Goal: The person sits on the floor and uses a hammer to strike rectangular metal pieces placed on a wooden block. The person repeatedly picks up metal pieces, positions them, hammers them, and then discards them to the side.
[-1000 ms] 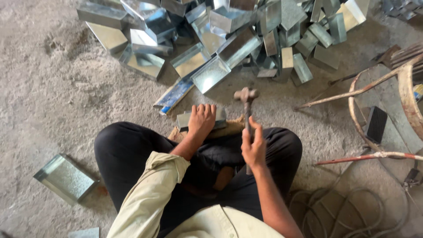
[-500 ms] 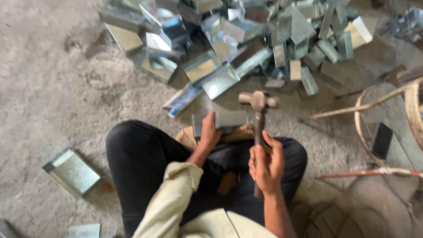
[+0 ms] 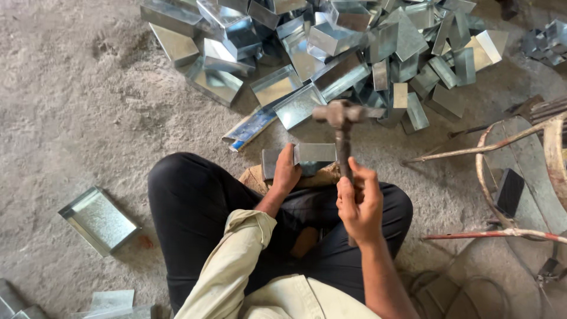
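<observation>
I sit cross-legged on a concrete floor. My left hand (image 3: 286, 172) presses down on a folded sheet-metal piece (image 3: 313, 155) that rests on a wooden block (image 3: 255, 176) in front of my knees. My right hand (image 3: 360, 204) grips the handle of a rusty hammer (image 3: 341, 118), whose head is raised above the metal piece. The piece's near left part is hidden under my fingers.
A large heap of shiny sheet-metal trays (image 3: 331, 47) lies on the floor ahead. One finished tray (image 3: 99, 220) lies at my left, with scraps (image 3: 112, 300) near it. A rusty metal frame (image 3: 508, 177) with a dark phone-like object (image 3: 509, 192) stands at the right.
The hammer has stayed raised over the metal piece while the view shifted slightly. My left hand keeps pressing the piece on the block.
</observation>
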